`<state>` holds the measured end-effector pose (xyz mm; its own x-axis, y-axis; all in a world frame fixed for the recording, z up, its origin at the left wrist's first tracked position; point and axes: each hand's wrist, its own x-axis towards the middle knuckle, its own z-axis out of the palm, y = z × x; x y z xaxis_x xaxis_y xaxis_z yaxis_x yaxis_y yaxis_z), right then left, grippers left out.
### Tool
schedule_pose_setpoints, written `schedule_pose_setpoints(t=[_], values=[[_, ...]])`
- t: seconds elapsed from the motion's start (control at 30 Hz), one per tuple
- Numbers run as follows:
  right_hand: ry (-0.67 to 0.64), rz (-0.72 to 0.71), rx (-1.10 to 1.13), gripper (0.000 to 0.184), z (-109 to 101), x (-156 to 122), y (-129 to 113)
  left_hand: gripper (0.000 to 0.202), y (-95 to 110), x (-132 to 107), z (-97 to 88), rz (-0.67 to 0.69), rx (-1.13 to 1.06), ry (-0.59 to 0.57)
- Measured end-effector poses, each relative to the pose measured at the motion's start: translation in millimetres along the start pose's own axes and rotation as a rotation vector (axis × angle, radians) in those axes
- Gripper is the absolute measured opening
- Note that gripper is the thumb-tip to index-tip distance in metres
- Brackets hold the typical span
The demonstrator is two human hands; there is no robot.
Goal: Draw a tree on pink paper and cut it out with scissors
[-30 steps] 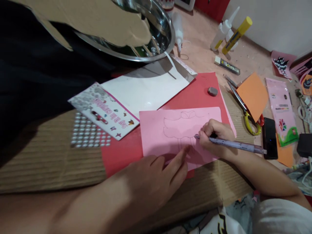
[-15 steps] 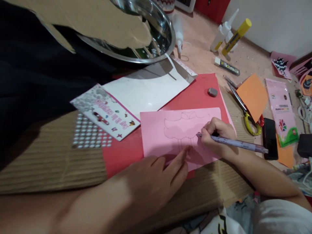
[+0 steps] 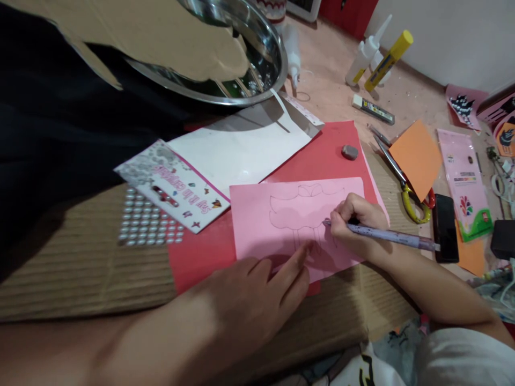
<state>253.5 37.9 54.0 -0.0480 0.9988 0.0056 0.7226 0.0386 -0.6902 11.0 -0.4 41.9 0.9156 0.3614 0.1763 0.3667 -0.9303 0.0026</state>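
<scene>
Corrugated cardboard [image 3: 80,279] covers the near side of the surface [image 3: 333,80], with a red sheet [image 3: 322,155] on top of it. At the far left there's a steel bowl [image 3: 281,59]. Inside are thin sticks, small beads and something green, as far as I can tell, and the rest is hidden behind a cardboard cut-out [image 3: 161,37].

Now the pink paper [image 3: 257,214]: flat on the red sheet, near edge over the cardboard, a pencilled outline on it. The left hand [image 3: 249,300] is spread flat and holds nothing, its index fingertip [image 3: 308,247] pressing near the paper's near edge. The right hand [image 3: 356,217] is closed round a pencil [image 3: 394,237], tip down on the outline, right of the paper's centre. The hands are apart, both on that paper.

The danger, I'd say, is that only one fingertip pins it, and the red sheet looks slick. A firm stroke could swing the paper and throw the line off. The ribs under the near edge could make the tip jump or punch through.

A small eraser [image 3: 350,152] sits on the red sheet, just beyond the paper.
</scene>
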Motion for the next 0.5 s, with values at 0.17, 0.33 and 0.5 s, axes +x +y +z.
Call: schedule_pose_setpoints(t=[0.17, 0.33, 0.5], values=[[0.008, -0.005, 0.008, 0.027, 0.3, 0.4, 0.9, 0.040, -0.7, -1.2, -1.2, -0.016, -0.012, 0.011], [0.022, -0.047, 0.042, 0.029, 1.8, -0.4, 7.3, 0.041, 0.1, -2.6, -1.6, -0.006, -0.007, -0.009], [0.018, -0.006, 0.185, 0.030, 2.0, -5.5, 12.4, 0.040, -1.9, 0.8, -6.0, 0.001, 0.001, -0.006]])
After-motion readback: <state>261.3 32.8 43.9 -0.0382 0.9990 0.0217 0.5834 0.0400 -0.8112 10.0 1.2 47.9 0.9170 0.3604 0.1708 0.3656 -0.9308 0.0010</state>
